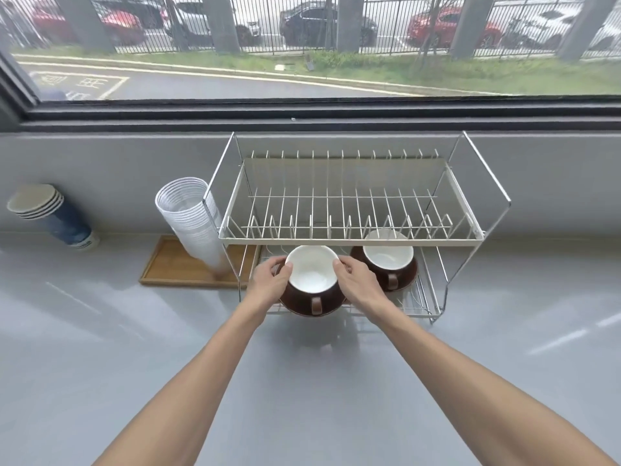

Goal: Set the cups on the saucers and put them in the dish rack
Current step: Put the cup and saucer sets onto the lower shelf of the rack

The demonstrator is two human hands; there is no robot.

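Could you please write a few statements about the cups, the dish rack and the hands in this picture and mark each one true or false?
1. Both hands hold the near cup by its sides. True: the left hand and the right hand flank it.
2. A second cup sits on the lower tier of the dish rack. True.
3. The rack's upper tier is full of plates. False: it holds nothing.
4. The cups are brown inside. False: white inside, brown outside.
5. The stack of clear plastic cups stands to the right of the rack. False: it stands to the left, on a wooden tray.
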